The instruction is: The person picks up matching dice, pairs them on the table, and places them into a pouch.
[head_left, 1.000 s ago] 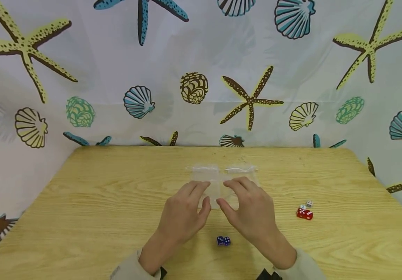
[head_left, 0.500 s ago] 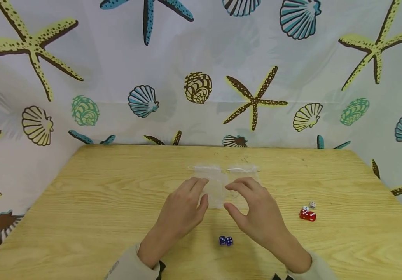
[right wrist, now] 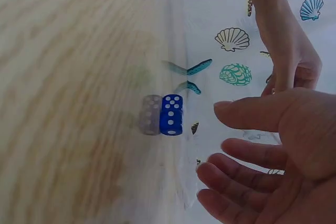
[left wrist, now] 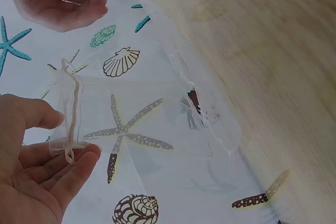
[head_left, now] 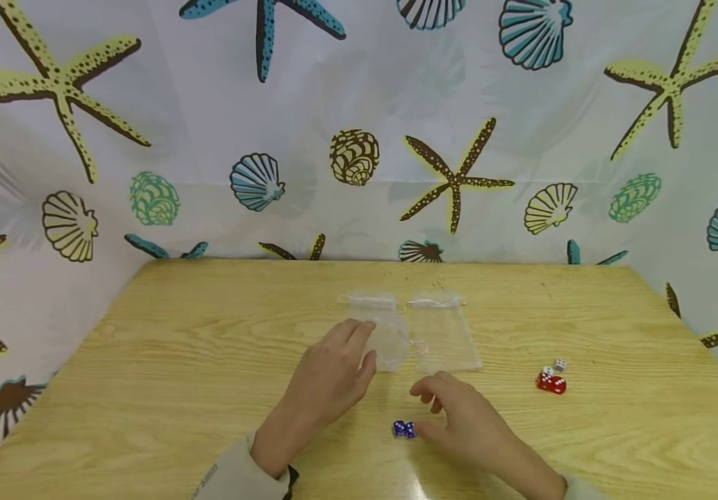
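Note:
My left hand (head_left: 334, 375) holds a sheer white drawstring pouch (left wrist: 136, 124) near its corded mouth, thumb and fingers either side of it in the left wrist view. The pouch's far end hangs toward the table. Two blue dice (head_left: 405, 429) with white dots lie side by side close to the front, shown also as blue dice (right wrist: 171, 115) in the right wrist view. Just right of these hovers my right hand (head_left: 459, 423), empty, fingers loosely bent and thumb apart. Behind the hands, another sheer pouch (head_left: 443, 340) lies flat.
Red dice (head_left: 551, 383) and two small white dice (head_left: 560, 364) sit together on the right. A further sheer pouch (head_left: 371, 301) lies behind my left hand. The wood-grain table (head_left: 196, 333) ends at a cloth backdrop (head_left: 303, 104) printed with shells and starfish.
My right hand has left the held pouch's side and come down toward the front, beside the blue dice, uncovering the right pouch. My left hand stays nearly in place. The view shifted slightly.

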Tool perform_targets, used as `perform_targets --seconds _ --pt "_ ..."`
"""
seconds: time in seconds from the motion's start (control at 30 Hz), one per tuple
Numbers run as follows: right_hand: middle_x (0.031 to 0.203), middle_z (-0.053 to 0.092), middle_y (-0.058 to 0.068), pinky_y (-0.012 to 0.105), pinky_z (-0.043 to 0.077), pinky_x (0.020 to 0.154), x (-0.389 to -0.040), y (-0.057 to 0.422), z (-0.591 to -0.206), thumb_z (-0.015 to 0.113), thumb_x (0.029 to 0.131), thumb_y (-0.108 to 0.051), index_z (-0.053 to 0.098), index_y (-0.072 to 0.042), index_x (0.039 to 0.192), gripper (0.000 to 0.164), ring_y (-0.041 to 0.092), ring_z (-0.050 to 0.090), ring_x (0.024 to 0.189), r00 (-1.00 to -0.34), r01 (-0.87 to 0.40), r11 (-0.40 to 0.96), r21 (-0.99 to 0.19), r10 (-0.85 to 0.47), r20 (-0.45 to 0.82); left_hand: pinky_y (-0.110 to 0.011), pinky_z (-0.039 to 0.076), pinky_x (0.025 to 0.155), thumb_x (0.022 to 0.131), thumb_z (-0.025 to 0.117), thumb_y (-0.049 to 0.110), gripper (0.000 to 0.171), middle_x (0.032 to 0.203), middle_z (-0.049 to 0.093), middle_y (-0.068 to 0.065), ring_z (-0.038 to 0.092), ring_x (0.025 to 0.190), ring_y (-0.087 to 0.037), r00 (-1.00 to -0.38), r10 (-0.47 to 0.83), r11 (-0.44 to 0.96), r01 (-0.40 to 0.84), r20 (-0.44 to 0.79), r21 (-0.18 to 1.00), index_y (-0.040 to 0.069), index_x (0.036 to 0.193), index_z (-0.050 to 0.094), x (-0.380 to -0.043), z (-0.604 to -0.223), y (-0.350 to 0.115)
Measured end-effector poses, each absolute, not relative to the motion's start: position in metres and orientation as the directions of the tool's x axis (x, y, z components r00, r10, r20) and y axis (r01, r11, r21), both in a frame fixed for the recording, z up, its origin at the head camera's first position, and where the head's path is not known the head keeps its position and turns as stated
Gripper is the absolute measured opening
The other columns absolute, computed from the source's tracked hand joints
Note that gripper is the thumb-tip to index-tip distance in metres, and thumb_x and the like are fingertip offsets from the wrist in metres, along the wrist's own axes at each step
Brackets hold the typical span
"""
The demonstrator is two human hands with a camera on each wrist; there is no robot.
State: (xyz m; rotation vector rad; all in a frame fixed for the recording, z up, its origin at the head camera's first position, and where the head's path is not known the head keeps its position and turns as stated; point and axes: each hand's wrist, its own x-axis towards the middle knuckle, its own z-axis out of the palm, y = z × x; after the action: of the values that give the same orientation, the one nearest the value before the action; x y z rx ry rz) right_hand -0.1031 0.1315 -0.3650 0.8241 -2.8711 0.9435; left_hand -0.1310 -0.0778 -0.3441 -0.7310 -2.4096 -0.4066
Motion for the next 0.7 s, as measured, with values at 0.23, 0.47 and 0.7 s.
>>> perform_targets --seconds 0.23,0.47,0.7 --pt "0.081 0.060 -0.002 0.019 0.044 0.061 -0.108 0.128 -0.376 0.077 0.073 -0.002 0.067 -0.007 0.093 0.023 0.006 0.052 0.070 -0.836 -0.471 0.647 -0.599 -0.545 0.069 -0.026 0.056 0.065 0.081 0.072 0.009 0.033 0.100 0.068 -0.010 0.067 0.087 -0.019 -0.683 0.412 0.791 0.597 0.603 0.134 -0.002 0.111 0.065 -0.130 -0.344 -0.075" --pt "0.073 0.059 -0.005 0.017 0.041 0.057 -0.111 0.125 -0.382 0.074 0.074 0.000 0.069 -0.010 0.080 0.013 0.000 0.046 0.065 -0.816 -0.492 0.629 -0.601 -0.574 0.068 -0.028 0.056 0.068 0.081 0.073 0.011 0.033 0.099 0.068 -0.009 0.067 0.090 -0.020 -0.687 0.414 0.798 0.590 0.597 0.126 -0.001 0.111 0.065 -0.129 -0.344 -0.075" --pt "0.073 0.060 -0.005 0.017 0.043 0.057 -0.110 0.124 -0.375 0.073 0.074 0.001 0.069 -0.010 0.079 0.012 0.000 0.049 0.065 -0.826 -0.485 0.636 -0.600 -0.559 0.074 -0.028 0.056 0.069 0.081 0.073 0.011 0.033 0.100 0.068 -0.009 0.066 0.090 -0.020 -0.689 0.411 0.802 0.585 0.597 0.122 -0.001 0.111 0.065 -0.128 -0.343 -0.077"
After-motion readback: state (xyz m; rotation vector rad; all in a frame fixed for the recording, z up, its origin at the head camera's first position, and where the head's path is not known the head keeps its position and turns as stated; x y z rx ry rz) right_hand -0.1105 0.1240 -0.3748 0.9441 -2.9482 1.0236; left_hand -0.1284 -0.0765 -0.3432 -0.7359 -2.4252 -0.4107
